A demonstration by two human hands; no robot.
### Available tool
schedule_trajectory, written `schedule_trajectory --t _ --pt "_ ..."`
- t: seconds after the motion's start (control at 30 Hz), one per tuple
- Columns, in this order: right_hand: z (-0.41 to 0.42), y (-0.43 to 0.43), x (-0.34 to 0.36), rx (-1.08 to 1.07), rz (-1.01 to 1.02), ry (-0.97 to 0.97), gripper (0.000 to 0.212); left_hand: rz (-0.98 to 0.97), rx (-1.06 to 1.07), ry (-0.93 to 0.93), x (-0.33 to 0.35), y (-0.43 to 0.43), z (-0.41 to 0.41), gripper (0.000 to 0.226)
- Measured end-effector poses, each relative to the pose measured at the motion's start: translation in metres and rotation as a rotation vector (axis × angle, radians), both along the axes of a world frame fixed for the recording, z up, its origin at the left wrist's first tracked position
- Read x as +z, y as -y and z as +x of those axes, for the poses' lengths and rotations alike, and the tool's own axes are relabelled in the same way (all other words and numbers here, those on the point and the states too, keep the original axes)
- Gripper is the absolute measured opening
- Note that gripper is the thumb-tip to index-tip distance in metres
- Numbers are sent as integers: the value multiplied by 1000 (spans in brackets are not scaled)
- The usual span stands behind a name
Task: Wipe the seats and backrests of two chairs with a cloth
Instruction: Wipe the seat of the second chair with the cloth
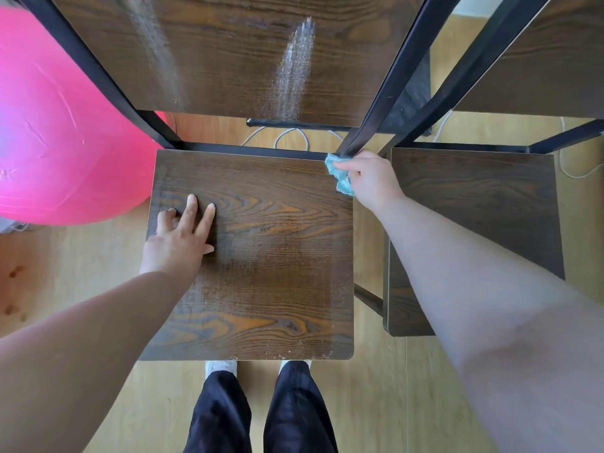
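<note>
Two dark wood-grain chairs with black metal frames stand side by side. The left chair's seat [277, 256] lies right below me, and its backrest [228, 60] carries pale dusty streaks. My left hand [179, 237] rests flat on the seat's left part, fingers spread. My right hand [369, 178] grips a crumpled turquoise cloth [340, 173] at the seat's back right corner, against the black frame post [385, 93]. The right chair's seat [474, 207] is partly hidden by my right forearm; its backrest [539, 60] rises at the upper right.
A big pink exercise ball [58, 125] sits close against the left chair. White cables [291, 137] lie on the light wooden floor [376, 403] behind the chairs. My legs in dark trousers [258, 410] stand at the seat's front edge.
</note>
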State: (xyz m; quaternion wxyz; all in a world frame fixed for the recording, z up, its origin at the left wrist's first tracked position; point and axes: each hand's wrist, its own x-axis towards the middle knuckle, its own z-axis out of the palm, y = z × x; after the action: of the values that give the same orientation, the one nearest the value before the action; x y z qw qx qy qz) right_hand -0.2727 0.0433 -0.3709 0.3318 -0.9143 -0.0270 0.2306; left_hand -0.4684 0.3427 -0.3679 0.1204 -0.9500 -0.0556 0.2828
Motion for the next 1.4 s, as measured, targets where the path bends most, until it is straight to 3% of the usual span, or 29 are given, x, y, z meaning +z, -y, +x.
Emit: schedule_trajectory --t 0.2,0.63,0.9,1.4 --pt "-16 4 5 -28 10 -76 19 -4 -3 -12 1 0 0 77" --pt "-143 39 3 48 67 -155 20 -17 6 -5 -1 0 -1 75" --pt "-222 60 5 201 -17 -137 32 -41 11 36 -3 -4 -3 73" --pt "-316 68 11 240 -137 -114 41 -54 20 70 -5 -6 -3 71"
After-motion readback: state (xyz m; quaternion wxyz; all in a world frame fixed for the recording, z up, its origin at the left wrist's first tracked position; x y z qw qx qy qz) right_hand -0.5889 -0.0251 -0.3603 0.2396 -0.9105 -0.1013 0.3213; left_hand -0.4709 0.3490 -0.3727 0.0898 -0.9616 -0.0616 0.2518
